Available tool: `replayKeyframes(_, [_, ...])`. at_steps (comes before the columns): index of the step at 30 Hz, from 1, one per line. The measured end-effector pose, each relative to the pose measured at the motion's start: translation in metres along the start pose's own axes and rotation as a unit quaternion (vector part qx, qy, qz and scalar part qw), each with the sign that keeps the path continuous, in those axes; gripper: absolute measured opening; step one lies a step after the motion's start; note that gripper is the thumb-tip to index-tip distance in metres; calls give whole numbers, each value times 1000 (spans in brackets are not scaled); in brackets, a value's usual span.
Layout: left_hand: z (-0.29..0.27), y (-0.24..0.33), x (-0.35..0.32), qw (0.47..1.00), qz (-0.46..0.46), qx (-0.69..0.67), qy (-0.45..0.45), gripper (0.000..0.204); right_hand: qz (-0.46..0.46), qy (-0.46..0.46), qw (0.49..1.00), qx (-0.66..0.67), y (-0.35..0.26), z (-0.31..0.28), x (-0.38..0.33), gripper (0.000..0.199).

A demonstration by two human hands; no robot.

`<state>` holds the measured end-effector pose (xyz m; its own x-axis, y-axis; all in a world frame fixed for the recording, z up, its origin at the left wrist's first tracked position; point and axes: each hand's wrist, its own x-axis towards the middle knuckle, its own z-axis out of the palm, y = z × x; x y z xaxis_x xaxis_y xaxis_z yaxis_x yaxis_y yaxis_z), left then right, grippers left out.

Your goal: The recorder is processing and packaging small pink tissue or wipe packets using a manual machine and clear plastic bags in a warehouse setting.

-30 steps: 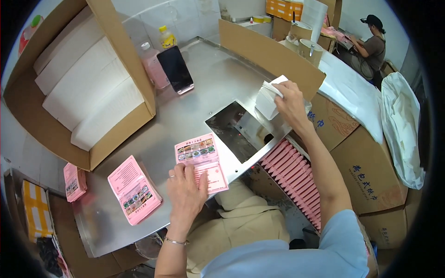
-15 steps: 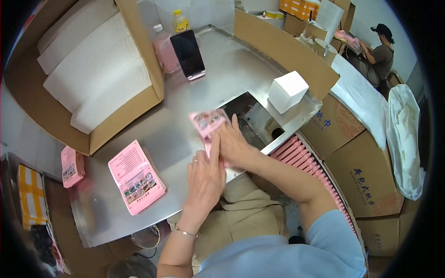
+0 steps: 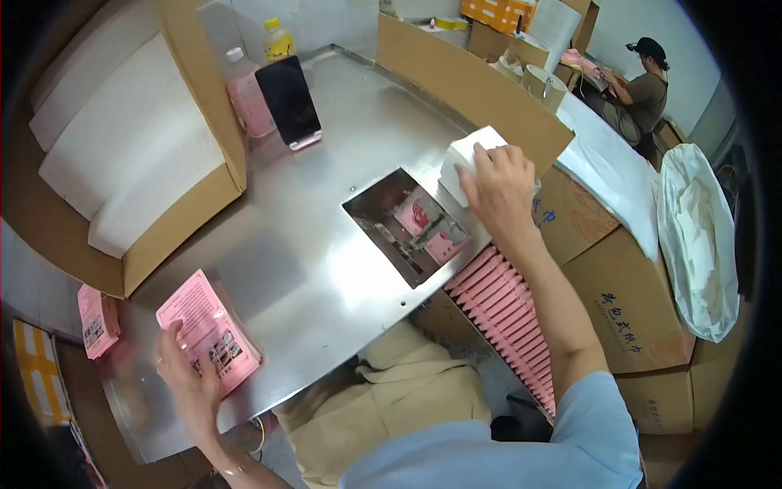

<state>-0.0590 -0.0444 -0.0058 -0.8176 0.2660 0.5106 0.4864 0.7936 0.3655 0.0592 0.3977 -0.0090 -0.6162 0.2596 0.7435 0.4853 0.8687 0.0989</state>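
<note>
Steel table (image 3: 326, 269), right hand (image 3: 501, 187) outstretched, left hand (image 3: 191, 383) low

Half a second ago both hands met over a pink packet at the near edge of the square opening (image 3: 415, 224) in the steel table (image 3: 326, 269). Now they are well apart: the left hand (image 3: 189, 383) lies on the stack of pink packets (image 3: 210, 330) at the table's left, and the right hand (image 3: 501, 186) rests on the white stack (image 3: 466, 156) beyond the opening. Pink packets (image 3: 432, 232) show inside the opening.
</note>
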Motion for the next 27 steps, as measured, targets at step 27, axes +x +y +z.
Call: replayKeyframes(27, [103,105,-14,952,239,-135,-134,25,50,-34,983,173,38,23,0,21])
